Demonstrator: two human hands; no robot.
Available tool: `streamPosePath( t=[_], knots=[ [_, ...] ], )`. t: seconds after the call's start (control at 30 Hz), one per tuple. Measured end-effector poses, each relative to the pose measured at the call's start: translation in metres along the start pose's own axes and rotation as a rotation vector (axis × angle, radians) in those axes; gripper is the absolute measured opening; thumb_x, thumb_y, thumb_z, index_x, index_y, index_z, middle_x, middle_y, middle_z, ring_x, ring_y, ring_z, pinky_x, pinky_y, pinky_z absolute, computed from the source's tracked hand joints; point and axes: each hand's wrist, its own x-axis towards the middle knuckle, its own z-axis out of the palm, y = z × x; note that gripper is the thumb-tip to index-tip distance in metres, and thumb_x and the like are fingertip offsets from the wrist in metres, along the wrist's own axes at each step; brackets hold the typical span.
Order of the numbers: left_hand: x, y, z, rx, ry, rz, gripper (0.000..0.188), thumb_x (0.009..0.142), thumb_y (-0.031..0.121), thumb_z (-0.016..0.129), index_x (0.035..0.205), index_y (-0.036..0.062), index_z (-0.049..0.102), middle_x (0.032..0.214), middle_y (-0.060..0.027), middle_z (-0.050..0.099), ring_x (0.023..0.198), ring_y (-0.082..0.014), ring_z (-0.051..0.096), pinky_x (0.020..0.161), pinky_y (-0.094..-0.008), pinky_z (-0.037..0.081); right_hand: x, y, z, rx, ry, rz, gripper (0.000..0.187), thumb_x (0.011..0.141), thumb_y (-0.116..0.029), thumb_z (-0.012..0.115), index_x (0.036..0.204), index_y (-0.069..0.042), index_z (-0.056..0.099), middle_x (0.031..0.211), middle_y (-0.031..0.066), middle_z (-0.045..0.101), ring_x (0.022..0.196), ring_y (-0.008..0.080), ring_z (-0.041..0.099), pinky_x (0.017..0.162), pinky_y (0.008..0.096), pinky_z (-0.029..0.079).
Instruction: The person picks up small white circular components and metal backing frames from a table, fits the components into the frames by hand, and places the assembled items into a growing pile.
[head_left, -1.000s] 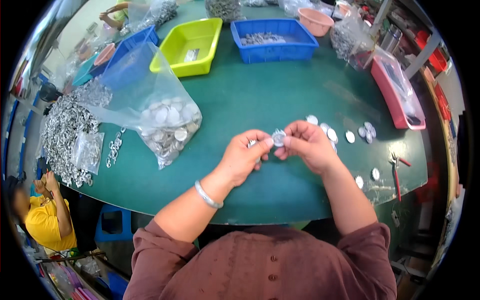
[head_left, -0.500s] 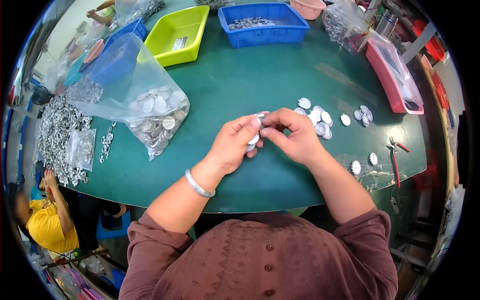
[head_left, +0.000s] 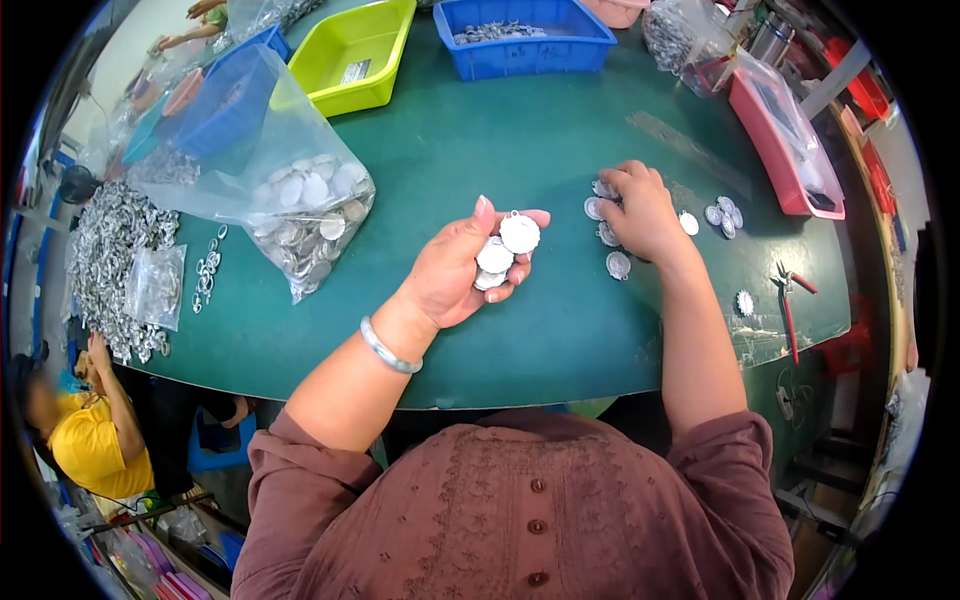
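In the middle of the frame the left hand (head_left: 462, 270) is closed around a few round silver discs (head_left: 505, 250), while the right hand (head_left: 640, 210) presses on more loose discs (head_left: 722, 216) on the green tabletop (head_left: 520, 130), so many are left.

The right hand (head_left: 643, 212) lies palm down on a group of small round silver metal discs (head_left: 610, 236); those beneath the palm and fingers are hidden, so their number cannot be determined. The left hand (head_left: 460, 270) cups a stack of similar round silver discs (head_left: 497, 258); the lower ones are covered by the upper ones and the fingers. Markings on any disc are too small to resolve. The blue rectangular plastic bin (head_left: 530, 45) is cut off by the upper edge.
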Motion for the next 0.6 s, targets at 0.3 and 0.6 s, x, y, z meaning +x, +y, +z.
streamPosePath(
  t=[0.3, 0.6],
  knots=[
    [0.0006, -0.0005, 0.0003, -0.02, -0.012, -0.011, 0.06, 0.089, 0.05, 0.028, 0.113, -0.0019, 0.048, 0.076, -0.0039, 0.052, 0.063, -0.0096, 0.05, 0.043, -0.019, 0.039, -0.0013, -0.0042, -0.0007, 0.021, 0.008, 0.006, 0.028, 0.071, -0.009, 0.061, 0.098, -0.004, 0.059, 0.101, 0.0094, 0.053, 0.099, 0.028, 0.046, 0.085, 0.038, 0.036],
    [0.0011, -0.001, -0.001, -0.019, 0.037, -0.002, 0.055, 0.09, 0.047, 0.029, 0.105, -0.0009, 0.05, 0.078, -0.0054, 0.051, 0.065, -0.0119, 0.048, 0.042, -0.019, 0.035, 0.0027, 0.0044, 0.0044, 0.241, 0.106, 0.003, 0.028, 0.068, -0.001, 0.057, 0.096, -0.003, 0.059, 0.09, 0.0124, 0.055, 0.083, 0.0305, 0.053, 0.073, 0.0366, 0.043]
  ],
)
